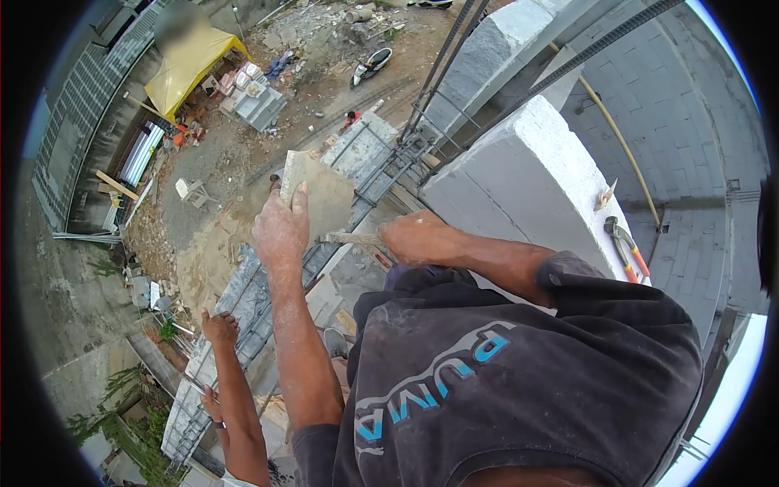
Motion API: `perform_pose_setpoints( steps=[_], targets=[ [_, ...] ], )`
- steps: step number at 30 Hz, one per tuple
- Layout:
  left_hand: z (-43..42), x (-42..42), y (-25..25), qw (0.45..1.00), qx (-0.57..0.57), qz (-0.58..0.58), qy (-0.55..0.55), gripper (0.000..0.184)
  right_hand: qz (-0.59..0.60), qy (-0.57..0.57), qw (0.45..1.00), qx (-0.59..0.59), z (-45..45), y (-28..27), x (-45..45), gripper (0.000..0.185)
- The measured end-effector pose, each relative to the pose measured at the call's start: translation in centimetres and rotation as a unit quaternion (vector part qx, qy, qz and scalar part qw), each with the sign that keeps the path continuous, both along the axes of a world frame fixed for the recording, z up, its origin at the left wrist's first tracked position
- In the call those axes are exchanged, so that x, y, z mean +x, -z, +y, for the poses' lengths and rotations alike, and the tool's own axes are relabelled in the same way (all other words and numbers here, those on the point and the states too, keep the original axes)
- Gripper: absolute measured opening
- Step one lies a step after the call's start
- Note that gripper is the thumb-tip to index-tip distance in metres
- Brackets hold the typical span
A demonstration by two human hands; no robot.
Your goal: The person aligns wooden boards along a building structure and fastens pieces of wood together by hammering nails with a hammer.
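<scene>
My left hand (281, 227) is closed on the edge of a tan, flat board (320, 199), held up in front of me; its right edge looks ragged. In my right hand (418, 236), closed in a fist, is a pale, narrow stick-like tool (353, 239). It points left toward the board's lower edge, and its exact kind is unclear. Whether the tool touches the board, I cannot tell. Below both hands runs a concrete beam form with steel rebar (381, 183).
Pincers with red-orange handles (626, 247) lie on the white block wall (519, 174) at right. Another person's hand (219, 328) reaches in at lower left. Rebar rods (604, 50) cross the upper right. Far below are a yellow canopy (191, 71) and a motorbike (372, 66).
</scene>
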State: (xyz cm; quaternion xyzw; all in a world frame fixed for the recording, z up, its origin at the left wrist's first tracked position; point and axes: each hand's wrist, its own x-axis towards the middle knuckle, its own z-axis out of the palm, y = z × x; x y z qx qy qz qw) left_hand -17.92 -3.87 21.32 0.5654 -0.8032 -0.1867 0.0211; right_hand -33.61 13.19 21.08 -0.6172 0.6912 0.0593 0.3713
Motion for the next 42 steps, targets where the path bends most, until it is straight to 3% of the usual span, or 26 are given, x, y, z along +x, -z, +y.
perform_pose_setpoints(
  steps=[3, 9, 12, 18, 21, 24, 29, 31, 36, 42],
  targets=[
    [0.2, 1.1, -0.4, 1.0, 0.007, -0.006, -0.004, 0.066, -0.054, 0.074, 0.996, 0.001, 2.1, 6.2, 0.2, 0.021],
    [-0.2, 3.0, 2.1, 0.999, -0.004, 0.019, -0.031, 0.066, -0.061, 0.082, 0.992, 0.071, 1.5, 4.2, 0.8, 0.02],
    [-0.5, 3.3, 1.9, 0.999, -0.005, 0.019, -0.031, 0.066, -0.002, 0.002, 1.0, -0.014, 1.5, 5.3, 0.3, 0.02],
    [1.0, 2.0, 0.3, 1.0, 0.012, 0.003, -0.009, 0.063, -0.065, 0.119, 0.989, 0.055, 2.7, 7.3, 1.6, 0.032],
    [1.6, 2.2, 0.9, 0.999, 0.017, 0.033, 0.001, 0.059, -0.11, 0.107, 0.988, 0.022, 3.3, 7.9, 1.7, 0.041],
    [2.6, 2.6, 1.4, 0.998, 0.02, 0.064, 0.014, 0.054, -0.127, 0.087, 0.978, 0.142, 2.4, 7.5, 0.6, 0.05],
    [5.3, 5.2, 0.9, 0.987, 0.098, 0.121, 0.044, 0.036, -0.08, 0.201, 0.971, 0.098, 6.3, 9.7, -0.7, 0.049],
    [6.8, 7.0, 1.8, 0.982, 0.033, 0.149, 0.111, 0.035, -0.112, 0.256, 0.955, 0.098, 7.4, 8.6, -1.7, 0.05],
    [10.5, 9.8, -0.6, 0.969, -0.093, 0.059, 0.22, 0.038, -0.132, 0.356, 0.925, 0.014, 10.2, 7.0, -2.7, 0.051],
    [12.7, 12.7, 2.6, 0.967, -0.156, 0.071, 0.189, 0.042, -0.171, 0.347, 0.922, -0.027, 7.9, 4.9, -3.6, 0.045]
  ],
)
